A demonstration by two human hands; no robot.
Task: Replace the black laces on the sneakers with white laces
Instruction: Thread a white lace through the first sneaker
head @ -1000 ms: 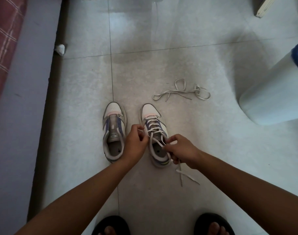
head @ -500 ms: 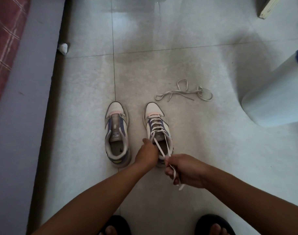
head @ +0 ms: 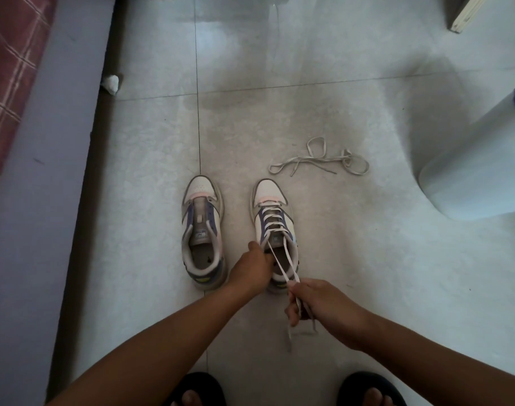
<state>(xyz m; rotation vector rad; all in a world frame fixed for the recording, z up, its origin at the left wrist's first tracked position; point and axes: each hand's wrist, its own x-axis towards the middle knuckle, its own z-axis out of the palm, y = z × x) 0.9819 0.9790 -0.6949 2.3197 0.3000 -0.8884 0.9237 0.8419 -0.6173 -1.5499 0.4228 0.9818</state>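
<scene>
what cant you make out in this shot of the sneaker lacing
Head view only:
- Collar of the right sneaker: covered by the left hand, so what its fingers grip is hidden.
- Lace ends: blurred below the right hand.
- Tongue label on the left sneaker: too small to read.
- White cylinder: cut off by the right edge.
- Sandalled feet: cut off by the bottom edge.

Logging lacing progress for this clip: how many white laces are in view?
2. One white lace is threaded through the right sneaker, its ends held by the right hand. The other white lace lies loose on the floor beyond it.
</scene>
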